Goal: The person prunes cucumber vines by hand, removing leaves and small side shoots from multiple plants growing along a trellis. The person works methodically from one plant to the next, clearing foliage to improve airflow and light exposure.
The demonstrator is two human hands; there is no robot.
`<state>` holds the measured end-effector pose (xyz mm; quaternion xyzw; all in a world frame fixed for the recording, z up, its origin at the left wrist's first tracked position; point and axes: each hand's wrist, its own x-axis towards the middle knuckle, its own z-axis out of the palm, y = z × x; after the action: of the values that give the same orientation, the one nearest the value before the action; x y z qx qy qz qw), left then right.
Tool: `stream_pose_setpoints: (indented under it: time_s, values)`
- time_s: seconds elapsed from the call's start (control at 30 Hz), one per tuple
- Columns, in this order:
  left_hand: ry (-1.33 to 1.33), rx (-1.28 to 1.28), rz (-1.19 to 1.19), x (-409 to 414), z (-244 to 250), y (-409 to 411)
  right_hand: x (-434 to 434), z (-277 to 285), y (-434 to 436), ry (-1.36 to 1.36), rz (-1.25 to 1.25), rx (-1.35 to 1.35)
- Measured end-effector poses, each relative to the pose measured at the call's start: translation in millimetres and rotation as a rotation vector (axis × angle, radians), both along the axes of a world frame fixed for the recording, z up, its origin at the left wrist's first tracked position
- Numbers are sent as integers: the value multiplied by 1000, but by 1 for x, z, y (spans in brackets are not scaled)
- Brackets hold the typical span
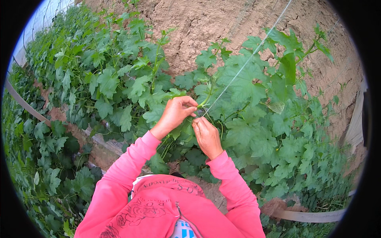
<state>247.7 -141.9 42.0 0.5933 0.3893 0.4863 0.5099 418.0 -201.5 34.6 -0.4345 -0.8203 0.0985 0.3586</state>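
My left hand point(177, 112) pinches the green stem point(206, 101) of a climbing vine between thumb and fingertips, just below its growing tip. Close beside it, my right hand point(207, 137) has thumb and forefinger pressed together at the lower end of a white string point(242, 67). That string slants taut from the upper right down to my fingers. Its very end, and how it meets the stem, are hidden by my fingertips. Broad lobed vine leaves point(245, 86) surround both hands.
A cracked earthen wall point(190, 26) rises behind the vines. Dense foliage point(104, 80) spreads left, with another leafy row point(53, 166) beyond a soil strip. Curved flat bands point(26, 104) cross at left and a similar band point(309, 215) at lower right.
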Motion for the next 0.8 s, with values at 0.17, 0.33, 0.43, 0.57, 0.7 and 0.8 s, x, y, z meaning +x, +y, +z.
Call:
stream_pose_setpoints:
  time_s: [0.17, 0.33, 0.43, 0.57, 0.7, 0.8]
  values:
    - [147, 309, -72, 23, 22, 0, 9, 1, 22, -143, -151, -81]
    - [11, 97, -179, 22, 26, 9, 39, -39, 25, -160, -195, -101]
    - [-48, 98, -140, 14, 19, 15, 53, -61, 8, -496, -257, -452]
    - [-72, 31, -69, 4, 10, 29, 63, -46, 2, -215, -318, -50]
    - [-112, 18, -100, 7, 5, 34, 49, -3, 24, 687, -163, -249]
    - [-141, -1, -106, 13, 4, 33, 31, 19, 35, 616, -49, -400]
